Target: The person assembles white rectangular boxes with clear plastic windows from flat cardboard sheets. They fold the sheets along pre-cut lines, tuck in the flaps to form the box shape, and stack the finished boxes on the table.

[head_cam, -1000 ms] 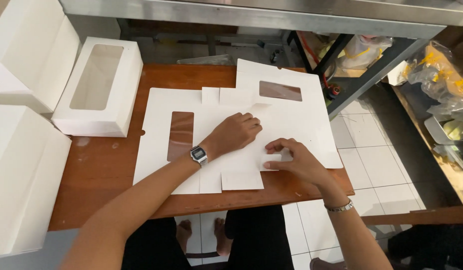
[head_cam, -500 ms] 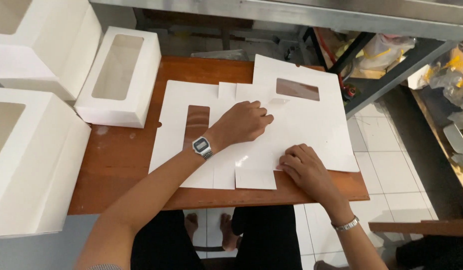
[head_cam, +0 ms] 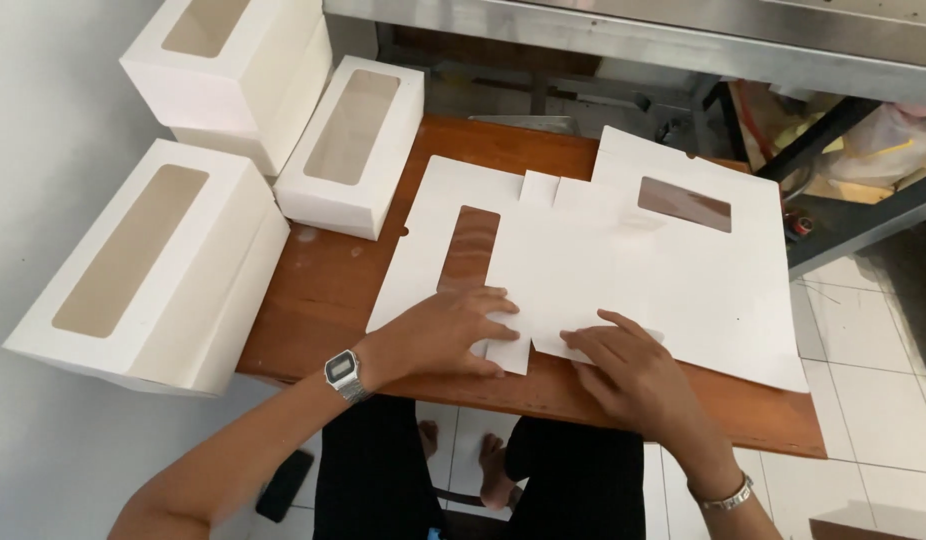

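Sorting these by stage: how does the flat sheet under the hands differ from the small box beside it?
The flat sheet lies unfolded on the table, while the small box stands assembled. Both hands, left hand and right hand, press on the sheet; the box is untouched. The sheet's window shows brown wood through it; the box's window looks pale. Both are white card with a rectangular window.

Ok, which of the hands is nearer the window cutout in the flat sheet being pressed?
Left. The left hand lies just below the window cutout, fingers near its lower edge. The right hand presses the flat sheet farther to the right, apart from it.
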